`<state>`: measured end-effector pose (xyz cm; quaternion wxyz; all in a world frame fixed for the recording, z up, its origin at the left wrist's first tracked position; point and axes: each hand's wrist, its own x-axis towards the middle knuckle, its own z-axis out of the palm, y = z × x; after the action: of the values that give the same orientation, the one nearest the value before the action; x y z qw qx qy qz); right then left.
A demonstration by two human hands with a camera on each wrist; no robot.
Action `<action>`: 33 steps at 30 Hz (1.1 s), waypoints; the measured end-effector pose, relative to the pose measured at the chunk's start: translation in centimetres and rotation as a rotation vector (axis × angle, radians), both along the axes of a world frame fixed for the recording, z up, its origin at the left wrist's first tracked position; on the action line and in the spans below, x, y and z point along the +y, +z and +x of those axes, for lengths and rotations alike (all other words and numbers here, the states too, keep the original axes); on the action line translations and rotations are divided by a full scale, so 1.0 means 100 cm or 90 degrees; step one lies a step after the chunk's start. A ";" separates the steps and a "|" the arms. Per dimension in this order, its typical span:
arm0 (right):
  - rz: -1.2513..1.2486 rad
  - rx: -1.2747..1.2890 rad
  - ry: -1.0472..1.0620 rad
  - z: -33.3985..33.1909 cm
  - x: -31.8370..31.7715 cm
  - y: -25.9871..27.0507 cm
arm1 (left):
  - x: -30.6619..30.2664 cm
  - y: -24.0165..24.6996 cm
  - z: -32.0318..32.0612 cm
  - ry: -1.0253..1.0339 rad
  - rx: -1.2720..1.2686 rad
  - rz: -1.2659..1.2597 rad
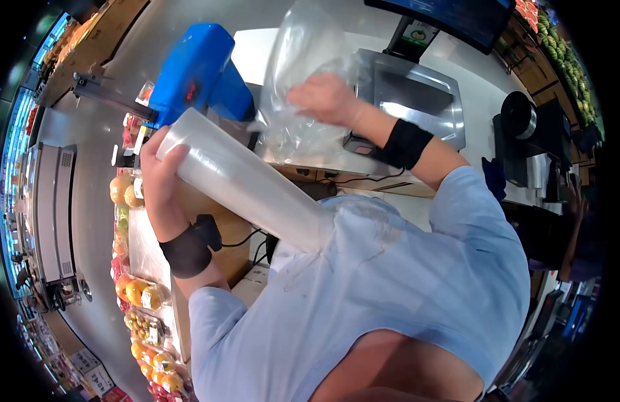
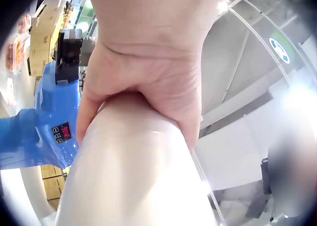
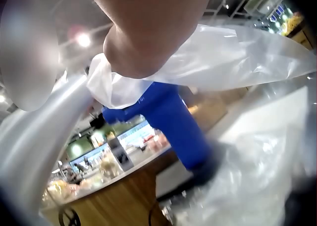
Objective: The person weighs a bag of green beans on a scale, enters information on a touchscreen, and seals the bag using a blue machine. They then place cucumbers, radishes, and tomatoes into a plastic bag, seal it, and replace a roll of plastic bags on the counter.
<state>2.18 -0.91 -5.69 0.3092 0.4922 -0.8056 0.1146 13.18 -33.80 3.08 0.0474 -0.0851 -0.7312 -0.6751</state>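
Observation:
My left hand grips the upper end of a thick roll of clear plastic bags. The roll slants down to the right, its lower end against the light blue shirt. In the left wrist view, the thumb and fingers spread round the roll's end. My right hand, blurred, holds a clear plastic bag over the counter. In the right wrist view, the bag's bunched film comes out on both sides of the curled hand. More crumpled clear plastic lies below that hand.
A blue machine with a red display stands left of the bag. A weighing scale with a metal plate sits to the right, below a dark screen. Packed fruit lines the left counter. Black cables hang near the front edge.

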 end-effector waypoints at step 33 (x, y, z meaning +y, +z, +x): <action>0.454 -0.523 -0.244 0.045 -0.007 -0.138 | 0.038 -0.039 -0.111 -0.164 -0.040 -0.008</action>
<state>6.71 -1.59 -19.47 -0.1990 0.3261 -0.9233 -0.0407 2.04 -30.02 -0.82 -0.0632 -0.1576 -0.7194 -0.6735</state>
